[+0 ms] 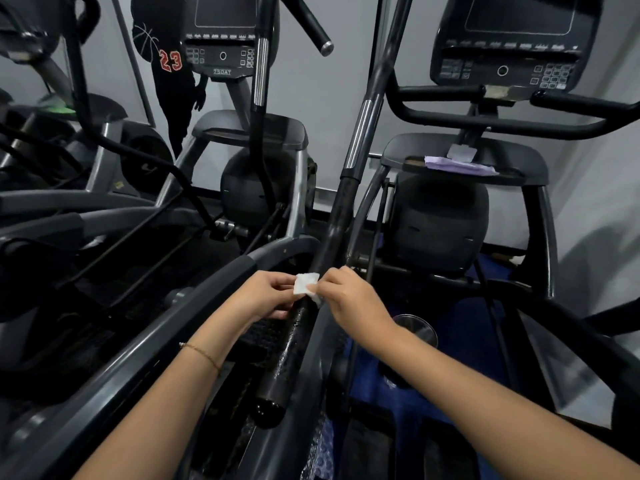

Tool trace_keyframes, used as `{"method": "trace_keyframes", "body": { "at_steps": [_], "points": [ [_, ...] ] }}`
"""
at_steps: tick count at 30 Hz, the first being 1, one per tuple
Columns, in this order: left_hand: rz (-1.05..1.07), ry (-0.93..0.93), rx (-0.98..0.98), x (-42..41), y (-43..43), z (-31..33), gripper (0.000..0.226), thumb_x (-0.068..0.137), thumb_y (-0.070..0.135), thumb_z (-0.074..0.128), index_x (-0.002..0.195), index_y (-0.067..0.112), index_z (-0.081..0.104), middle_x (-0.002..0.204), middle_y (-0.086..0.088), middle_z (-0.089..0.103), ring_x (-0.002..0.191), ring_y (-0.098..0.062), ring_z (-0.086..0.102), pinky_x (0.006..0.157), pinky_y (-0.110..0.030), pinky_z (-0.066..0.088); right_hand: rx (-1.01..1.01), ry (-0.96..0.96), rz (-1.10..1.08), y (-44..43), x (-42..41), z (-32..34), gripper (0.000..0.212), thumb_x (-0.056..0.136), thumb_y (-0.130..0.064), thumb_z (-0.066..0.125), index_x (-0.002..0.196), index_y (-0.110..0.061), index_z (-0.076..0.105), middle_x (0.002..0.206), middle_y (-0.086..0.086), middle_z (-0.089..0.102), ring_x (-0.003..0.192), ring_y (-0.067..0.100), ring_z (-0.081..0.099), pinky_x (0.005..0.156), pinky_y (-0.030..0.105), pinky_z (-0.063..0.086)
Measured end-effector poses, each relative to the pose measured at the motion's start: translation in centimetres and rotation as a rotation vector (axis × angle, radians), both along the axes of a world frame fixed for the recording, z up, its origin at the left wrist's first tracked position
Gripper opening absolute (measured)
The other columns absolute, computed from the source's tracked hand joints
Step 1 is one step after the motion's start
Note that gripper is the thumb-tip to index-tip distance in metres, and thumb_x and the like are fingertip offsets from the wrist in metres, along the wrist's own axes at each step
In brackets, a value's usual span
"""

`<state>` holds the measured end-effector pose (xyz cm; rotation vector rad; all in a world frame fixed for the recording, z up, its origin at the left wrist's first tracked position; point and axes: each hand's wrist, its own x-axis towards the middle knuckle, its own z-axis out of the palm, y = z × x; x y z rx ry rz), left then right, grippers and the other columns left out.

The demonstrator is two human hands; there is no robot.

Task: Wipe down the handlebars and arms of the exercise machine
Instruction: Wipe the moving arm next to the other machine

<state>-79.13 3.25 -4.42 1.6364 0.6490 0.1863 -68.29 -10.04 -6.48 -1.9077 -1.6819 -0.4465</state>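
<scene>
- Head view: a console (221, 53) left of the arm (334, 216) reads "750AT"; the black cap (157, 32) hanging beside it bears a red "23".
- Left hand (266, 296) and right hand (349, 301) reach forward, meeting at the arm.
- Both pinch a white wipe (304, 284), held against the arm, one hand on each side.
- Purple cloth (460, 167) lies on a shelf (519, 157) right of the arm.

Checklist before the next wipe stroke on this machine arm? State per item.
1. Both hands on the wipe: ok, left hand and right hand pinch it.
2. Wipe against the arm: ok.
3. Arm above the wipe free of obstructions: ok.
4. Wipe damp enough: cannot tell.
5. Grip below already wiped: cannot tell.
</scene>
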Motion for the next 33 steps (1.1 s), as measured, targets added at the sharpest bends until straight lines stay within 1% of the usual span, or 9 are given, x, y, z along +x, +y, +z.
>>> {"method": "trace_keyframes", "body": {
  "at_steps": [2,5,7,11,13,18,23,29,33],
  "points": [
    [0.007,0.003,0.008,0.1,-0.2,0.1,0.025,0.088,0.001,0.059,0.113,0.006,0.064,0.054,0.011,0.061,0.051,0.001,0.052,0.046,-0.011,0.046,0.000,0.049,-0.006,0.3,0.7,0.3,0.027,0.082,-0.013,0.045,0.083,-0.009,0.072,0.074,0.006,0.059,0.066,0.024,0.053,0.050,0.029,0.045],
    [0.030,0.015,0.026,0.1,-0.7,0.3,0.033,0.089,0.000,0.058,0.122,0.004,0.058,0.071,0.002,0.059,0.054,-0.001,0.053,0.044,-0.009,0.045,-0.061,0.071,-0.115,1.6,2.2,1.1,0.016,0.080,-0.002,0.053,0.078,-0.003,0.069,0.077,0.012,0.058,0.071,0.032,0.054,0.053,0.038,0.047],
    [0.030,0.012,0.033,0.1,-0.9,0.5,0.033,0.090,0.000,0.057,0.123,0.002,0.057,0.074,0.001,0.058,0.050,0.002,0.055,0.043,-0.009,0.044,-0.051,0.051,-0.145,1.8,2.1,1.0,0.013,0.079,0.000,0.056,0.077,-0.003,0.069,0.076,0.011,0.057,0.072,0.032,0.054,0.054,0.037,0.047],
    [-0.002,-0.003,0.022,-0.1,-0.9,0.7,0.024,0.090,-0.001,0.056,0.113,0.006,0.063,0.051,0.010,0.062,0.041,0.004,0.052,0.042,-0.008,0.043,0.053,0.068,-0.012,-0.2,-0.4,-0.6,0.032,0.087,-0.019,0.042,0.082,-0.007,0.071,0.074,0.007,0.059,0.066,0.027,0.056,0.049,0.033,0.048],
    [-0.006,0.003,0.027,-0.1,-0.8,0.7,0.026,0.090,0.000,0.056,0.114,0.006,0.063,0.048,0.011,0.060,0.040,0.003,0.049,0.041,-0.008,0.042,0.049,0.088,0.018,-0.5,-0.4,-0.7,0.034,0.086,-0.020,0.040,0.087,-0.008,0.071,0.076,0.007,0.061,0.067,0.026,0.056,0.050,0.033,0.050],
    [0.042,0.016,0.016,0.0,-0.9,0.5,0.035,0.089,0.000,0.057,0.124,0.004,0.058,0.070,0.006,0.061,0.045,0.006,0.055,0.043,-0.009,0.045,-0.007,0.098,-0.134,1.3,2.0,0.6,0.016,0.080,-0.004,0.052,0.076,-0.001,0.068,0.075,0.012,0.057,0.069,0.030,0.052,0.055,0.045,0.049],
    [-0.001,0.001,-0.003,-0.2,-0.8,0.8,0.026,0.090,-0.002,0.056,0.114,0.006,0.063,0.051,0.012,0.063,0.042,0.004,0.052,0.042,-0.009,0.043,0.058,0.112,-0.018,-0.1,-0.7,-0.4,0.034,0.084,-0.018,0.040,0.077,-0.003,0.070,0.072,0.008,0.058,0.064,0.027,0.054,0.051,0.035,0.049],
    [0.019,0.019,0.033,-0.1,-0.8,0.6,0.028,0.091,-0.003,0.054,0.116,0.004,0.062,0.048,0.012,0.058,0.040,0.004,0.049,0.042,-0.008,0.043,0.025,0.133,-0.080,0.6,0.6,0.7,0.029,0.081,-0.013,0.043,0.077,-0.001,0.069,0.075,0.012,0.058,0.069,0.031,0.054,0.055,0.043,0.049],
    [-0.001,0.017,0.040,-0.2,-0.8,1.0,0.029,0.090,-0.004,0.054,0.118,0.002,0.061,0.050,0.010,0.060,0.037,0.004,0.049,0.039,-0.009,0.040,0.051,0.137,-0.005,-0.6,-1.6,-0.1,0.035,0.084,-0.021,0.038,0.073,-0.004,0.067,0.073,0.009,0.057,0.065,0.028,0.053,0.052,0.035,0.046]
  ]
}}
